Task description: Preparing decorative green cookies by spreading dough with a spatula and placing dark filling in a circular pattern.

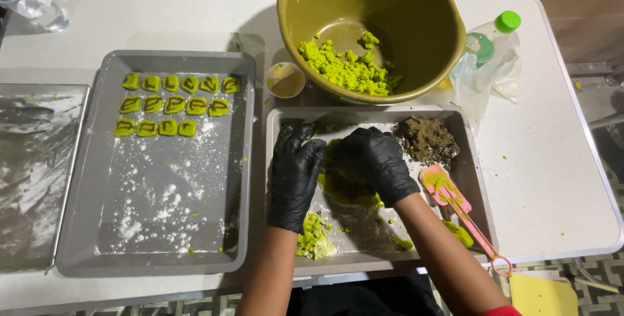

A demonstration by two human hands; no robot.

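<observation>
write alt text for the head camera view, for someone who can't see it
Two black-gloved hands, left and right, press green dough in a grey tray beside brown filling and a pink scoop. A larger tray to the left holds rows of shaped green pieces; an olive bowl of green crumbs sits behind.

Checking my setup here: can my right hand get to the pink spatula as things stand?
Probably yes. The pink spatula lies in the same tray, just right of your right hand, with nothing between them, though that hand is pressing green dough.

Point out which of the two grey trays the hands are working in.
The smaller grey tray on the right, below the olive bowl. Both gloved hands press green dough there; the larger tray holds rows of shaped pieces.
</observation>
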